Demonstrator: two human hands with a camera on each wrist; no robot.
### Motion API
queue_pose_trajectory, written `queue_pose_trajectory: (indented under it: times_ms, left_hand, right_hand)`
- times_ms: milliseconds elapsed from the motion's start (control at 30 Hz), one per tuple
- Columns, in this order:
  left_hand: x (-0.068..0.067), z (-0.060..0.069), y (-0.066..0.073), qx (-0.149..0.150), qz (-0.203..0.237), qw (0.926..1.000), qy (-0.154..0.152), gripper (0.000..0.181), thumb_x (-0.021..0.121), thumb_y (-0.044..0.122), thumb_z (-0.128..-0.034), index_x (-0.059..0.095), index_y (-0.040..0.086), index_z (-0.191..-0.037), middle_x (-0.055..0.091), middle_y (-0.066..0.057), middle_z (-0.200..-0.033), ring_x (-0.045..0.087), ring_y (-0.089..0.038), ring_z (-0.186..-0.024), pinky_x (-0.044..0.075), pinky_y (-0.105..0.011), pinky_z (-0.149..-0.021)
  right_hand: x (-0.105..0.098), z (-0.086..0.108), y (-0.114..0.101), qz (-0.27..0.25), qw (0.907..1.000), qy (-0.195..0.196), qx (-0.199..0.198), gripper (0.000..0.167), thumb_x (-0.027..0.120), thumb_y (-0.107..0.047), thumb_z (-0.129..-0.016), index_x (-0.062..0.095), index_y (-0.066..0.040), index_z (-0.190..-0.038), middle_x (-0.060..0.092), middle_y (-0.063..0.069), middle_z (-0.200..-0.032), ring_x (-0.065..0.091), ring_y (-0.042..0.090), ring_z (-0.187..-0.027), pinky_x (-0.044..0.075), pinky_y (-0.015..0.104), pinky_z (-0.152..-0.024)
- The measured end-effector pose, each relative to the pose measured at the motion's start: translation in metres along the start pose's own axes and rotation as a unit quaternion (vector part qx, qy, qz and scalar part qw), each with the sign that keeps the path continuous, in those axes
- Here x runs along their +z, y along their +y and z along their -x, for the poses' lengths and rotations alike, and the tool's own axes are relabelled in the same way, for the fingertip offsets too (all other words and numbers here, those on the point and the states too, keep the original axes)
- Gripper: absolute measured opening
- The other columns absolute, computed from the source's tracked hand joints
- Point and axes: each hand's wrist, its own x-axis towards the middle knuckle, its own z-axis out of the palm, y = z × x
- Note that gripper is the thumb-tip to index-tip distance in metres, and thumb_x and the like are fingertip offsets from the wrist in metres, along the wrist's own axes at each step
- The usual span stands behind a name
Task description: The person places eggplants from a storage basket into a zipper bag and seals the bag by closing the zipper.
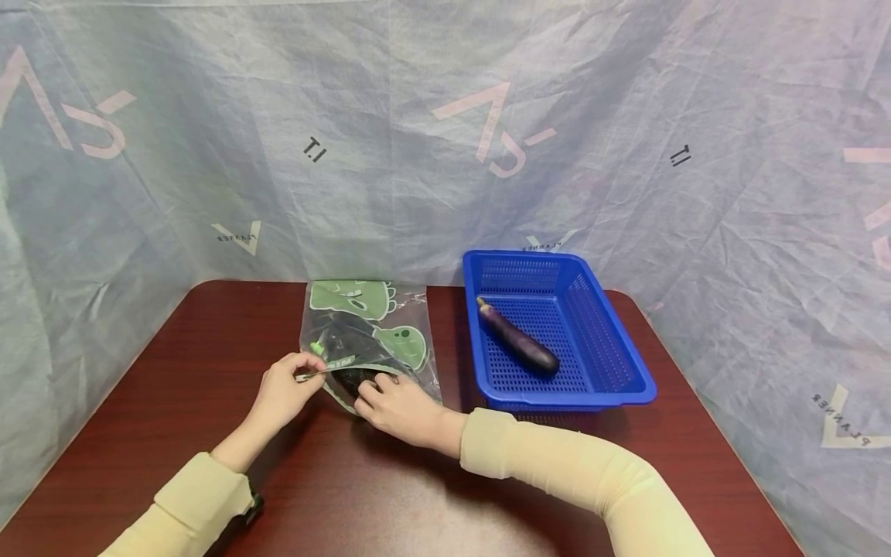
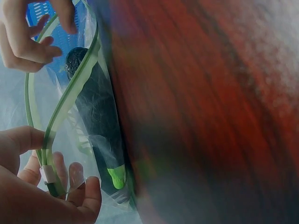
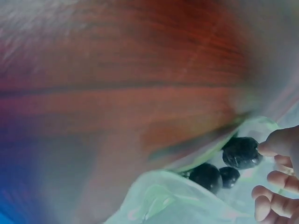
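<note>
A clear zip bag with green prints (image 1: 402, 344) lies on the table, its green-edged mouth spread towards the person. The left hand (image 1: 285, 391) pinches the left end of that mouth, beside a white slider (image 2: 47, 174). Inside the bag is a long dark vegetable with a bright green tip (image 2: 100, 112). Dark rounded ends (image 3: 241, 152) show at the opening in the right wrist view. The right hand (image 1: 400, 406) is at the mouth's right side, fingers loosely bent; its thumb appears to touch one dark end. Its other fingers hold nothing visible.
Right of the bag stands a blue perforated basket (image 1: 629, 371) with one purple eggplant (image 1: 518, 340) lying in it. Printed grey cloth (image 1: 390, 155) hangs behind and along both sides of the reddish-brown table (image 1: 376, 503).
</note>
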Motion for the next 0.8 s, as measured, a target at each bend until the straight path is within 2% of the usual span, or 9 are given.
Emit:
queue_pose_trajectory:
  times_ms: [233,433,567,800]
  left_hand:
    - [-0.001,0.001,0.001,0.003,-0.002,1.0,0.003,0.008,0.068,0.005,-0.0788,0.066,0.011,-0.084,0.063,-0.004,-0.087,0.061,-0.019,-0.084,0.048,-0.035,-0.075]
    - [-0.002,0.0,0.002,-0.003,0.005,1.0,0.001,0.009,0.068,0.004,-0.0781,0.066,0.011,-0.083,0.063,-0.005,-0.087,0.062,-0.023,-0.085,0.047,-0.037,-0.075]
    - [-0.003,0.0,0.003,-0.008,0.009,0.9999,-0.004,0.009,0.068,0.004,-0.0782,0.066,0.011,-0.084,0.063,-0.005,-0.088,0.062,-0.023,-0.085,0.047,-0.037,-0.075]
    - [-0.003,0.001,0.002,-0.007,0.015,0.9998,-0.008,0.008,0.068,0.004,-0.0791,0.066,0.01,-0.085,0.063,-0.006,-0.089,0.062,-0.023,-0.085,0.048,-0.04,-0.077]
  right_hand:
    - [-0.016,0.003,0.011,-0.01,0.9999,0.003,0.008,0.01,0.045,-0.018,-0.09,0.055,-0.018,-0.092,0.054,-0.002,-0.094,0.053,0.018,-0.08,0.039,0.026,-0.051]
    - [-0.028,0.006,0.024,-0.021,0.9998,-0.005,0.004,0.012,0.047,-0.017,-0.089,0.056,-0.018,-0.096,0.054,-0.002,-0.097,0.053,0.017,-0.083,0.042,0.025,-0.053]
    - [-0.033,0.007,0.032,-0.018,0.9998,0.008,0.001,0.011,0.051,-0.015,-0.086,0.055,-0.017,-0.095,0.055,-0.003,-0.097,0.053,0.017,-0.084,0.041,0.025,-0.052]
    - [-0.039,0.014,0.046,-0.011,0.9996,0.023,-0.013,0.008,0.051,-0.012,-0.087,0.054,-0.017,-0.092,0.055,-0.003,-0.093,0.053,0.017,-0.081,0.036,0.025,-0.049]
